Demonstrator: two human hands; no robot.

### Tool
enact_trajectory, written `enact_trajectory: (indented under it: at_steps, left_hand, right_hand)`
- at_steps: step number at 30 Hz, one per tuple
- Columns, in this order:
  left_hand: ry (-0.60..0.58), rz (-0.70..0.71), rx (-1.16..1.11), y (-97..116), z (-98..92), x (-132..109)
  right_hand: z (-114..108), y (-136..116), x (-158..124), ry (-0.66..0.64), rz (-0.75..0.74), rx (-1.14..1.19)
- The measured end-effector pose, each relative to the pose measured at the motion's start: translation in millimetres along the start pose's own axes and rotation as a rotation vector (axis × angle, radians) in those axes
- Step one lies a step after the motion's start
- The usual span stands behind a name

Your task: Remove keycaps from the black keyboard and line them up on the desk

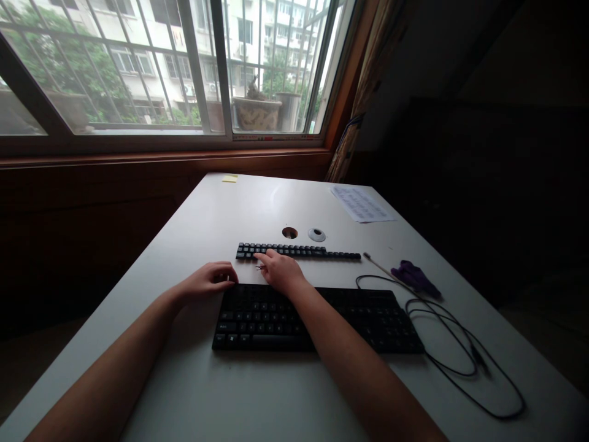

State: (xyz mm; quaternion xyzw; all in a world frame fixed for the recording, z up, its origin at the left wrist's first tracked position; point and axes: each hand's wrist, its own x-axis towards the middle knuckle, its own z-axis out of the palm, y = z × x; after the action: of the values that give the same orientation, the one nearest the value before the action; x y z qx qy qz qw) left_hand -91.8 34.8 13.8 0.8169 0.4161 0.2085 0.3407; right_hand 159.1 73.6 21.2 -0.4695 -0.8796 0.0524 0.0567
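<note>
And there was the right hand (281,270), out at eleven o'clock from the big black keyboard (262,325), palm down, its forearm crossing right over the keys! The index finger reached forward, its tip against the near edge of the loose keycaps (315,252), and the other fingers were tucked under. A small reddish, wiry piece (259,267) poked out below that finger; whether the hand had hold of it or merely covered it, you could not tell.

Over at ten o'clock, the left hand (211,279) lay on the white desk (257,393), loosely curled, a slim gap between thumb and fingers. The fingertips came right up by the keyboard's ten o'clock corner; nothing showed in its grasp, though you could not tell whether it was pinching that edge.

The keycaps made a fine parade at twelve o'clock, packed in rows that thinned to a single line toward three o'clock. The keyboard lay flat below them, its far rows too dark to read.

Out at three o'clock, a black cable (476,356) sprawled in loops. Toward two o'clock lay a crumpled purple cloth (416,279) and, just beside it, a thin stick (380,265) with a dark tip. Printed paper (363,205) sat at one o'clock, a yellow sticky note (230,178) at eleven, and past twelve came a round hole (289,233) with a pale ring (316,235) alongside. Beyond the desk stood a barred window (225,73).
</note>
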Motion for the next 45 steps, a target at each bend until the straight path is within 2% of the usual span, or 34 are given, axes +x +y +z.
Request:
enact_trajectory:
  at_steps: [45]
  left_hand:
    - [0.004, -0.006, -0.021, 0.3, 0.3, -0.4]
  right_hand:
    - [-1.4, -1.7, -0.2, -0.008, 0.001, 0.002]
